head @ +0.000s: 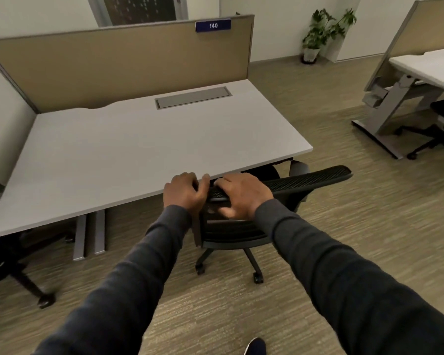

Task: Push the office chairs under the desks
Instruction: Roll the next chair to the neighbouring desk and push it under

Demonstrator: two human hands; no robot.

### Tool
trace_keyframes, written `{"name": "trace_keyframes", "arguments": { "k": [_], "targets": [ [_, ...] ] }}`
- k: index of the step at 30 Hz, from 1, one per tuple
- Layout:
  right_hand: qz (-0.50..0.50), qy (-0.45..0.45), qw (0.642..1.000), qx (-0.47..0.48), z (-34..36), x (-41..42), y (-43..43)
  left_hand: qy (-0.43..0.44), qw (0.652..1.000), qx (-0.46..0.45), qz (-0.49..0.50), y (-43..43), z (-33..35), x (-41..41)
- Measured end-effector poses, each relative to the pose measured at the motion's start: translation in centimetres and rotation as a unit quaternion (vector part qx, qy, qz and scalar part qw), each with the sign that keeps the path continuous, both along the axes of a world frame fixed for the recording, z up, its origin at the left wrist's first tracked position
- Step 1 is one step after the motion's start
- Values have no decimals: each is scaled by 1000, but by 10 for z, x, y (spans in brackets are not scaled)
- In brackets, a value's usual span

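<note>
A black mesh office chair (pixel 310 179) stands at the front right of a white desk (pixel 128 147), its seat partly under the desktop and its backrest top against the desk's front edge. My left hand (pixel 185 192) grips the left end of the backrest's top rim. My right hand (pixel 241 194) holds the same rim just beside it, fingers over the top. The chair's wheeled base (pixel 231 265) shows below on the carpet.
A tan partition (pixel 118 65) with a "140" sign backs the desk. Another black chair (pixel 16 265) sits under the desk's left end. At the right stands a second desk (pixel 425 67) with a chair (pixel 441 134) beneath it. A potted plant (pixel 320 34) stands by the far wall.
</note>
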State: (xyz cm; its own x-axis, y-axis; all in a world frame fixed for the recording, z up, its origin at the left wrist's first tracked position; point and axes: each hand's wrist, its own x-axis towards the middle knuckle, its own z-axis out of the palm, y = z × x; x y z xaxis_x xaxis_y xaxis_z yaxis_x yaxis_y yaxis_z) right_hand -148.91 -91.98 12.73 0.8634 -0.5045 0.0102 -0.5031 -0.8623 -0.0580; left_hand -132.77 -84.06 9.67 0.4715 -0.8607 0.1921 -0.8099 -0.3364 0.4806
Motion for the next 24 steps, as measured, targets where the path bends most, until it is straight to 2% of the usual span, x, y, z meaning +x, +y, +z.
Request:
{"name": "trace_keyframes", "arguments": {
  "k": [6, 10, 12, 17, 24],
  "targets": [
    [22, -45, 999, -4, -2, 31, 2, 15, 999, -37, -1, -3, -7, 39],
    [30, -64, 997, 33, -8, 36, 8, 18, 998, -55, -11, 4, -15, 51],
    [7, -58, 998, 31, -8, 27, 7, 10, 998, -59, -25, 6, -15, 54],
    [-143, -1, 989, -45, -17, -7, 6, -12, 997, -46, -56, 14, -14, 56],
    [-174, -1, 984, -50, -15, 17, 41, -22, 994, -14, -108, 44, -14, 77]
  ]
}}
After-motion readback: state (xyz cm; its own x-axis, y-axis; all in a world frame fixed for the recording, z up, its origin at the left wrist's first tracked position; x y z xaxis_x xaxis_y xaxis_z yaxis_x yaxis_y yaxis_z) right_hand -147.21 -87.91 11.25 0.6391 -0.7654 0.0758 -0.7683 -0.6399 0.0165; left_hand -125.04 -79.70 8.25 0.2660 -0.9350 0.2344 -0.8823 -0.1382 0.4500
